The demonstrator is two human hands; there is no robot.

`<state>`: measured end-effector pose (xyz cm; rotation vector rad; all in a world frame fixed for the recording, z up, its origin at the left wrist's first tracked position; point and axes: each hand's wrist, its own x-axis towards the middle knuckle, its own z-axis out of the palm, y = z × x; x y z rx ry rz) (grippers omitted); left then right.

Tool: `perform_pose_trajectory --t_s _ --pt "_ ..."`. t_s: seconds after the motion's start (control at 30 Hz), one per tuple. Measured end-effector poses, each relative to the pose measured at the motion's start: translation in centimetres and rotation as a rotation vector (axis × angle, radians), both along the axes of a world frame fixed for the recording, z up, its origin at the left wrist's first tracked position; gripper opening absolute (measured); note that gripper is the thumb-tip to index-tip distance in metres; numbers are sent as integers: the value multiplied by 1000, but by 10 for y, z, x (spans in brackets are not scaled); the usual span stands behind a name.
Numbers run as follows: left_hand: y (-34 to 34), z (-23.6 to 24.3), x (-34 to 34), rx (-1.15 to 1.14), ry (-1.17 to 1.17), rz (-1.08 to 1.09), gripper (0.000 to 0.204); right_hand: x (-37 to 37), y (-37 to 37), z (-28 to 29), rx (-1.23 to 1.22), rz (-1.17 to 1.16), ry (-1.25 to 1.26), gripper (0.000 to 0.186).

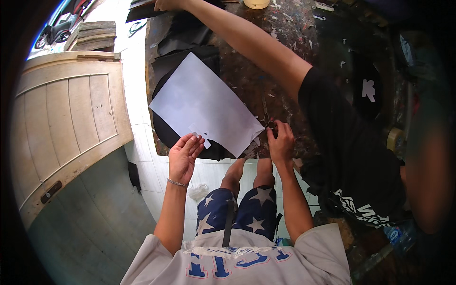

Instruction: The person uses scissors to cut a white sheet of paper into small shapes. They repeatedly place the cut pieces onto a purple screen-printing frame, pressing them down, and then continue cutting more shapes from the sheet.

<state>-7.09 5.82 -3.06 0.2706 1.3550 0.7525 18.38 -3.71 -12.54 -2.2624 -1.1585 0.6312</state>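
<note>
My left hand [183, 154] pinches a small white paper scrap [194, 135] between thumb and fingertips, just over the near left edge of a large white sheet [204, 99]. Another cut white piece [207, 140] hangs or lies right beside those fingers. At the sheet's right corner, my right hand [282, 142] closes around the dark ring handle of what looks like a pair of scissors [271, 125]; the blades are hard to make out. Under the white sheet lie black sheets [164, 126], one with a rounded edge.
A co-worker's arm [251, 40] stretches across the stained dark table [285, 28], its hand on black material [142, 10] at the far left. The co-worker's black sleeve [342, 118] stands close on my right. A wooden door [71, 109] is at left, a tape roll [394, 140] at right.
</note>
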Motion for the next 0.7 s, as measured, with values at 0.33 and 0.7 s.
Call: perform_pose_trajectory --t_s 0.33,0.7 --pt "-3 -26 2 961 1140 -1080 32 14 -12 5 43 -95 -87 27" --pt "7 -24 -16 922 1199 -1041 14 0 19 -45 306 305 -122 19"
